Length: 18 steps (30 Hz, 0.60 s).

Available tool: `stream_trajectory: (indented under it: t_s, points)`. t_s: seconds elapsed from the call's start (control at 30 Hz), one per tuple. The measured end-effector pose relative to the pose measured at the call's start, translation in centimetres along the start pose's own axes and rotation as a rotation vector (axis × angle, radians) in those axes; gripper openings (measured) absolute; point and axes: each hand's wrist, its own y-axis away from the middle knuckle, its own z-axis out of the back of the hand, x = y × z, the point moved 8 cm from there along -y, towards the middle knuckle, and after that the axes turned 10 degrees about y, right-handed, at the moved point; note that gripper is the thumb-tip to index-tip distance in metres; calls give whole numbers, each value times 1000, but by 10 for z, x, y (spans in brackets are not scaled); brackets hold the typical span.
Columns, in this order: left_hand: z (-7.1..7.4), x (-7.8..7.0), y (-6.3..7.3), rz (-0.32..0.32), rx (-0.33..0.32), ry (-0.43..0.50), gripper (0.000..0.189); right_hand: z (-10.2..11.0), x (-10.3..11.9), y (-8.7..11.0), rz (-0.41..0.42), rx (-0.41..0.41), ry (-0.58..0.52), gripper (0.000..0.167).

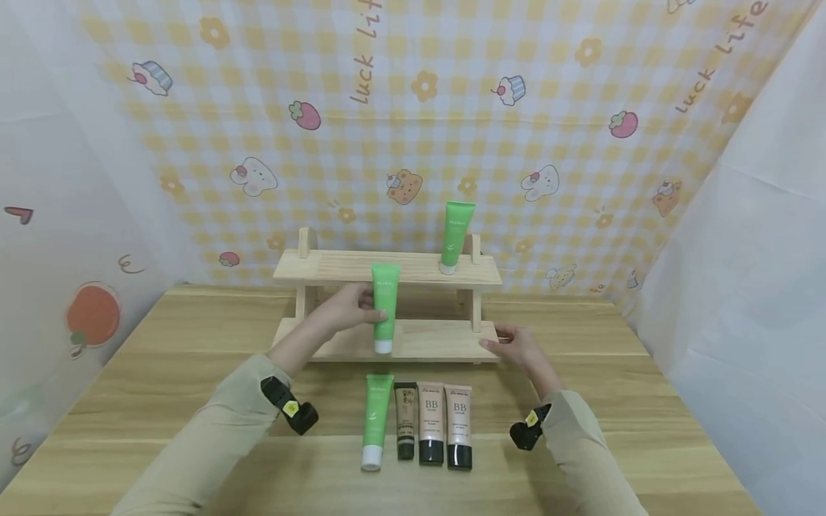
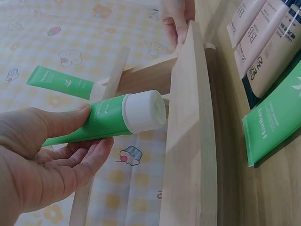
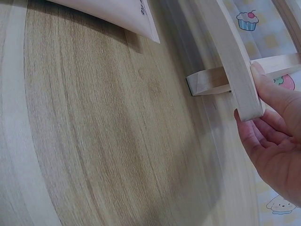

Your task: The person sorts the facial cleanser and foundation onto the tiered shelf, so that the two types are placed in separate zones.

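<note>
My left hand [image 1: 345, 309] pinches a green tube [image 1: 385, 304] with a white cap, thumb on one side and fingers on the other. The tube is upright, cap down, in front of the two-tier wooden rack [image 1: 439, 335]; in the left wrist view its cap [image 2: 146, 111] shows close by the lower shelf. My right hand [image 1: 518, 349] grips the right end of that lower shelf [image 3: 247, 101] between thumb and fingers. A second green tube [image 1: 457, 233] stands on its cap at the right of the upper shelf.
On the table before the rack lie a third green tube [image 1: 377, 419], a slim beige tube [image 1: 405, 421] with a dark cap, and two pink BB cream tubes [image 1: 431, 423] with black caps, side by side. A checked cloth [image 1: 400, 129] hangs behind the rack.
</note>
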Motion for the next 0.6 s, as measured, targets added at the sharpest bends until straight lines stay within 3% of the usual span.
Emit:
stream_trajectory:
  t_s: [0.6]
  points:
    - [16,-11,-13,34,-52,-32,59,1,-1,-2,-13,-14,12,60]
